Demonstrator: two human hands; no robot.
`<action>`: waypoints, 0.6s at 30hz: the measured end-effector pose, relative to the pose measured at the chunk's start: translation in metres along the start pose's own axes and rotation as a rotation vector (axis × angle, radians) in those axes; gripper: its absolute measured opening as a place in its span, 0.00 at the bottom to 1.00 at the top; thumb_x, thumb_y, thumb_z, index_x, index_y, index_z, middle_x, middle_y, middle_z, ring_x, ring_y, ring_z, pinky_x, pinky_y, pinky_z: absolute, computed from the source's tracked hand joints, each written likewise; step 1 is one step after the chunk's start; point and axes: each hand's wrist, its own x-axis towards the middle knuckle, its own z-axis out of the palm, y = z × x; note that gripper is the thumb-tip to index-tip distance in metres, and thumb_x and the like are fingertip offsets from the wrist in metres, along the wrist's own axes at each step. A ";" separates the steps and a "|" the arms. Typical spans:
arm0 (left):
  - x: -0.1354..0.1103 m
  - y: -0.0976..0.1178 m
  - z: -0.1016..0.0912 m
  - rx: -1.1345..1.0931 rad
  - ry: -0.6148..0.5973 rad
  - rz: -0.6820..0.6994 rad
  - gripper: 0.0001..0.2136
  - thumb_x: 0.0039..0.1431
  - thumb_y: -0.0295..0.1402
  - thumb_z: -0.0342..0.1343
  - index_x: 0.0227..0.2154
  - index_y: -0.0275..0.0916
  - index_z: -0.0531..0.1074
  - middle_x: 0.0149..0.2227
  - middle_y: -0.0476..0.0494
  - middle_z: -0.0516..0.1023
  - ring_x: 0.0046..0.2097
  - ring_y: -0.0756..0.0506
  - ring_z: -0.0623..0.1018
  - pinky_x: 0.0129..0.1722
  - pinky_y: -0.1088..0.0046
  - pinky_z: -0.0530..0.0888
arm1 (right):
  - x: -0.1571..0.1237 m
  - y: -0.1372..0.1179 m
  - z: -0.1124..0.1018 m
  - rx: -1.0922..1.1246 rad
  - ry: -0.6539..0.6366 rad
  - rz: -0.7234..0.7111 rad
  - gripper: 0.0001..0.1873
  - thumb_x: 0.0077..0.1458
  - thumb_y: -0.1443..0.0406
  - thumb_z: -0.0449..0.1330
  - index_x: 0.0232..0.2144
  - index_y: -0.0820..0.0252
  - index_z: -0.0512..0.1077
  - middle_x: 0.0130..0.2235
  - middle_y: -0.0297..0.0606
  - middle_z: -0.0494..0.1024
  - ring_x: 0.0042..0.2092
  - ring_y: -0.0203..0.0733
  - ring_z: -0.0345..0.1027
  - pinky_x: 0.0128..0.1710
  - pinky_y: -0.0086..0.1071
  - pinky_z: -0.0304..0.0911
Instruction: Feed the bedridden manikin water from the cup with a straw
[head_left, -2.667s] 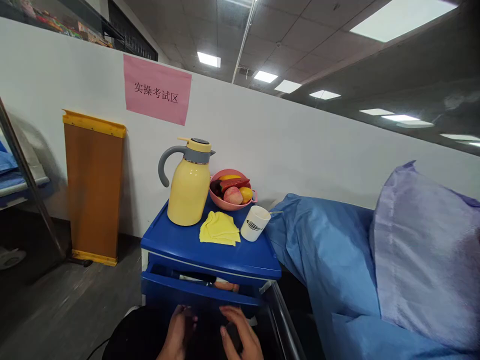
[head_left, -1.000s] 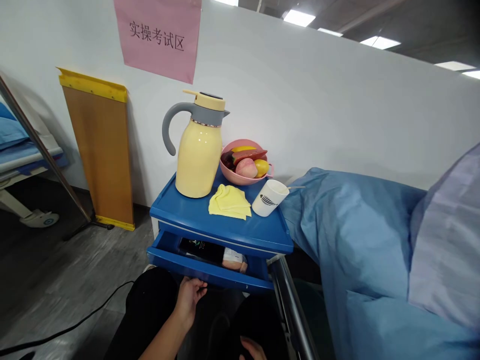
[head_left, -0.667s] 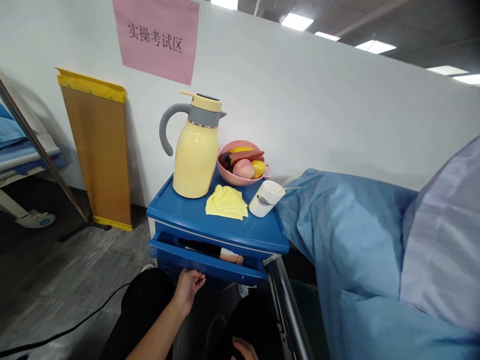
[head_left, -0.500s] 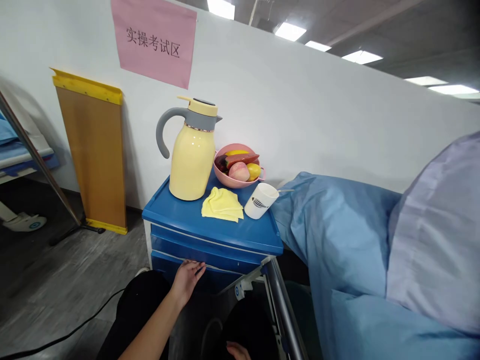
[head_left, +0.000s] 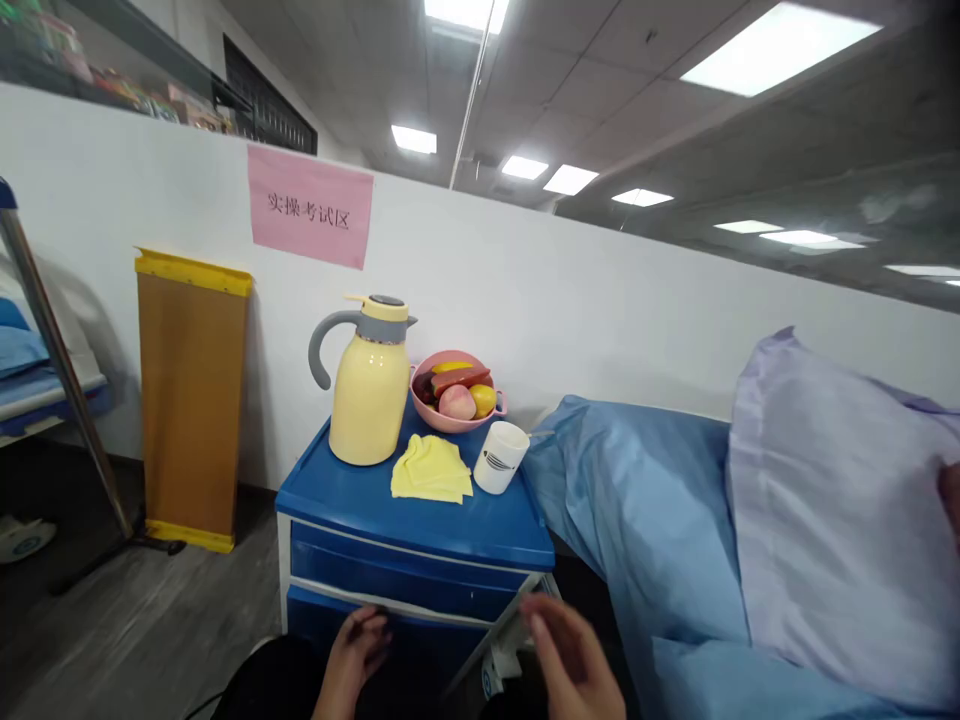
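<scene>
In front of the blue bedside cabinet (head_left: 330, 510), my left hand (head_left: 358, 645) is at the upper edge of the lower drawer (head_left: 427, 635). Its fingers are curled together, with a small dark patch by the fingertips that I cannot make out. That drawer stands slightly out, showing a white rim. My right hand (head_left: 574, 655), a little blurred, hovers right of the drawer with thumb and fingers apart and nothing visible in it. On the cabinet top are a yellow thermos jug (head_left: 367, 405), a folded yellow cloth (head_left: 431, 470) and a white mug (head_left: 500, 460) with a handle-like stick behind it.
A pink bowl (head_left: 450, 424) of fruit and vegetables stands at the back of the cabinet. To the right lie blue bedding (head_left: 637, 480) and a lilac pillow (head_left: 817, 510), with part of a person's skin at the far edge. A brown board (head_left: 191, 400) leans against the wall.
The view has tilted up. My right hand has risen from the bottom edge to beside the cabinet. The gap above the lower drawer looks wider, and my left hand's fingers are more curled.
</scene>
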 end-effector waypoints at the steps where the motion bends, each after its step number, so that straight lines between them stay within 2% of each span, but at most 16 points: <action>1: -0.005 0.006 -0.001 0.105 0.020 0.060 0.19 0.37 0.39 0.66 0.35 0.38 0.72 0.32 0.44 0.78 0.36 0.41 0.80 0.37 0.65 0.75 | 0.023 -0.015 0.005 0.039 0.018 -0.024 0.20 0.52 0.57 0.62 0.46 0.55 0.69 0.47 0.41 0.77 0.50 0.47 0.71 0.51 0.37 0.66; 3: -0.018 0.028 -0.001 0.286 0.073 0.242 0.22 0.34 0.46 0.65 0.31 0.38 0.71 0.23 0.49 0.73 0.27 0.43 0.76 0.30 0.67 0.73 | 0.068 -0.031 0.021 0.092 0.062 -0.105 0.33 0.48 0.56 0.64 0.55 0.54 0.58 0.56 0.45 0.68 0.58 0.50 0.62 0.54 0.42 0.64; 5: -0.031 0.067 0.005 0.439 0.158 0.493 0.23 0.38 0.52 0.61 0.33 0.39 0.71 0.23 0.50 0.72 0.27 0.43 0.75 0.30 0.67 0.72 | 0.107 -0.032 0.040 0.017 0.087 -0.131 0.44 0.43 0.54 0.66 0.58 0.53 0.51 0.62 0.47 0.59 0.62 0.52 0.55 0.57 0.46 0.60; 8: -0.048 0.148 0.024 0.608 0.334 0.835 0.23 0.46 0.53 0.56 0.39 0.41 0.70 0.38 0.44 0.77 0.41 0.39 0.76 0.41 0.63 0.73 | 0.149 -0.016 0.069 0.005 0.139 -0.131 0.51 0.34 0.55 0.70 0.57 0.56 0.51 0.63 0.52 0.56 0.63 0.58 0.51 0.60 0.49 0.52; 10: -0.053 0.206 0.040 0.634 0.364 0.992 0.20 0.51 0.50 0.54 0.41 0.42 0.68 0.43 0.43 0.75 0.44 0.39 0.76 0.45 0.61 0.72 | 0.167 -0.007 0.082 0.034 0.152 -0.143 0.51 0.31 0.56 0.71 0.56 0.57 0.53 0.61 0.52 0.59 0.61 0.58 0.55 0.60 0.48 0.53; 12: -0.051 0.257 0.058 0.603 0.360 1.108 0.17 0.53 0.46 0.53 0.43 0.42 0.66 0.46 0.41 0.73 0.49 0.40 0.74 0.48 0.61 0.72 | 0.178 -0.004 0.089 0.071 0.115 -0.130 0.49 0.31 0.57 0.71 0.55 0.57 0.54 0.56 0.50 0.66 0.56 0.56 0.63 0.55 0.46 0.61; 14: -0.044 0.297 0.076 0.564 0.404 1.198 0.20 0.53 0.42 0.54 0.48 0.41 0.62 0.51 0.38 0.70 0.54 0.40 0.71 0.50 0.61 0.71 | 0.184 -0.004 0.093 0.094 0.073 -0.116 0.45 0.33 0.57 0.70 0.53 0.58 0.56 0.50 0.48 0.72 0.49 0.54 0.69 0.49 0.44 0.66; 16: -0.035 0.326 0.092 0.591 0.397 1.212 0.25 0.52 0.38 0.55 0.52 0.40 0.58 0.57 0.36 0.66 0.58 0.40 0.67 0.53 0.61 0.70 | 0.187 -0.007 0.093 0.101 0.061 -0.118 0.41 0.33 0.57 0.70 0.49 0.59 0.59 0.45 0.46 0.75 0.46 0.54 0.71 0.47 0.45 0.67; 18: -0.026 0.344 0.107 0.680 0.361 1.162 0.28 0.51 0.36 0.55 0.55 0.40 0.56 0.58 0.35 0.65 0.59 0.40 0.66 0.54 0.61 0.68 | 0.188 -0.009 0.092 0.103 0.058 -0.121 0.37 0.32 0.57 0.70 0.45 0.59 0.61 0.42 0.45 0.76 0.45 0.55 0.72 0.46 0.45 0.67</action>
